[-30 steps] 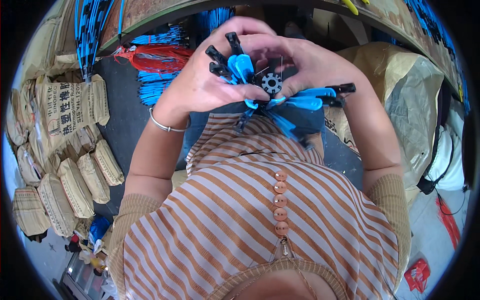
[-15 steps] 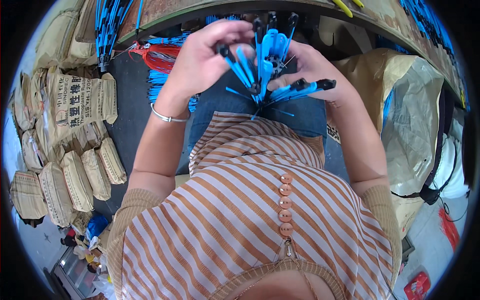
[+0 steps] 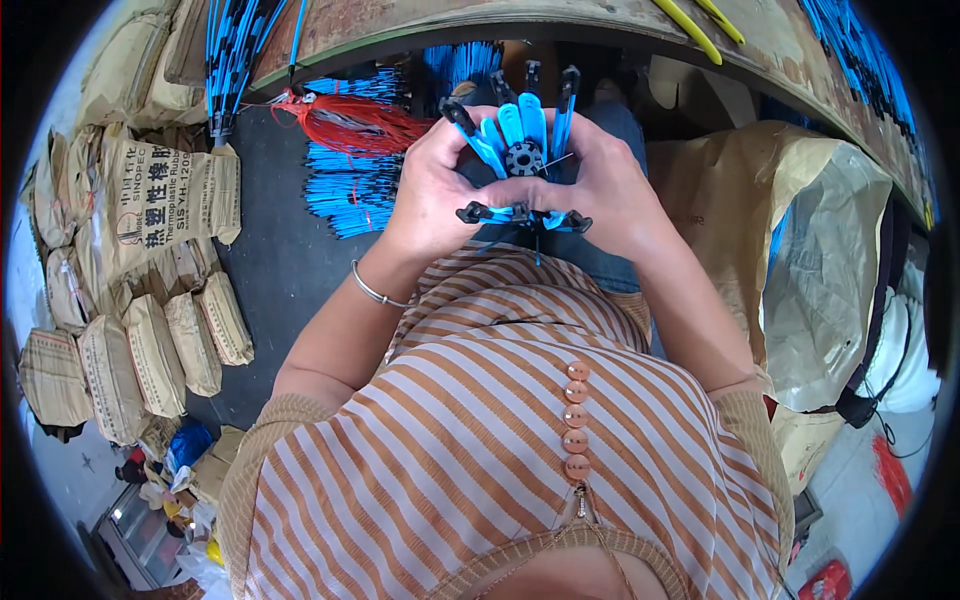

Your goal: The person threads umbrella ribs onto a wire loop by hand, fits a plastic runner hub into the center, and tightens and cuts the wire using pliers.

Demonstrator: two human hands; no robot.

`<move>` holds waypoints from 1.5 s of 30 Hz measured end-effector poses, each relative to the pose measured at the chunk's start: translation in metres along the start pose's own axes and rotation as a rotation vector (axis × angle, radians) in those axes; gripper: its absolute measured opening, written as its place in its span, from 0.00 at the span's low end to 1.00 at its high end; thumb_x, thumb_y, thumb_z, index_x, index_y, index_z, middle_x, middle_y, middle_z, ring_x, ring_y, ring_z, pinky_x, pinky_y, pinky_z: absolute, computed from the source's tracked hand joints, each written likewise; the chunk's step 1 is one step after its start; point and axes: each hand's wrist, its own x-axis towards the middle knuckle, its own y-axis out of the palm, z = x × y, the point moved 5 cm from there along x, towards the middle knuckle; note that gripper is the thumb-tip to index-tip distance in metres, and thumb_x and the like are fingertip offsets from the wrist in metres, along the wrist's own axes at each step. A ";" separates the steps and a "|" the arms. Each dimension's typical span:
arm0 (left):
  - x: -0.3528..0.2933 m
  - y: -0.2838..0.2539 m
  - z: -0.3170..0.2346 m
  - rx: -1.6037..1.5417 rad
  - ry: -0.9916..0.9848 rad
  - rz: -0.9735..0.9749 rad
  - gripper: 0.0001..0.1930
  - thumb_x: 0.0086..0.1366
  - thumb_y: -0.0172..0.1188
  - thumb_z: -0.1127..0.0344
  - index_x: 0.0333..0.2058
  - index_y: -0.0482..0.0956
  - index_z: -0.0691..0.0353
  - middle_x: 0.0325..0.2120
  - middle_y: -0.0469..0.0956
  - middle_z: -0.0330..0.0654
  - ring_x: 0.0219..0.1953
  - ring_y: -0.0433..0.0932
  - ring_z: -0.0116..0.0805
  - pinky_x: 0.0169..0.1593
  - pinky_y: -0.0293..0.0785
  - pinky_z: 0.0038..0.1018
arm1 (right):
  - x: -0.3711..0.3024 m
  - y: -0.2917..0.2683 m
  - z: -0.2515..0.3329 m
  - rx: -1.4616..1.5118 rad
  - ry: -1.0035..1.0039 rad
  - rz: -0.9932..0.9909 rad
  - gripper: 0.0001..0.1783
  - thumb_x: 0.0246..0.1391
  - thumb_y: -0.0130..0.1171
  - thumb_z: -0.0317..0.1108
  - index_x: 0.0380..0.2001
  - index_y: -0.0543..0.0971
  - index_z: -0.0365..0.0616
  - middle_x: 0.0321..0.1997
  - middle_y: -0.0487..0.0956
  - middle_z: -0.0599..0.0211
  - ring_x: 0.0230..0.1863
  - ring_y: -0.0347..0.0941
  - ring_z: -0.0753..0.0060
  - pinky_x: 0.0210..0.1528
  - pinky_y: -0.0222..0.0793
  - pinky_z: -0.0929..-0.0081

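Over my lap I hold a blue and black umbrella frame (image 3: 509,122) between both hands. Its blue ribs with black ends fan up and out around a round black hub (image 3: 524,159), and a few shorter black ends stick out below my thumbs. My left hand (image 3: 436,186) is curled around the ribs on the left side. Around the right side curls my right hand (image 3: 607,186). The two thumbs meet across the near side, just under the hub. Most fingers are hidden behind the ribs. A thin wire stands out to the right of the hub.
A wooden bench (image 3: 400,22) curves across the far side, with yellow handles (image 3: 690,28) on it. Left of my legs lie bundled blue ribs (image 3: 350,190) and red strands (image 3: 360,125). Brown paper sacks (image 3: 150,345) are stacked farther left; a large open sack (image 3: 720,215) stands right.
Both hands have closed in around the frame, and the thumbs have come together below the hub. The ribs that splayed toward me and to the right are now gathered upward.
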 end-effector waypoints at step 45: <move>0.009 0.014 -0.005 -0.132 -0.093 0.091 0.16 0.44 0.68 0.75 0.32 0.73 0.65 0.29 0.72 0.38 0.33 0.71 0.28 0.37 0.69 0.24 | -0.012 -0.010 -0.016 0.196 -0.439 0.028 0.13 0.39 0.57 0.16 0.33 0.76 0.31 0.28 0.75 0.60 0.30 0.72 0.71 0.33 0.65 0.80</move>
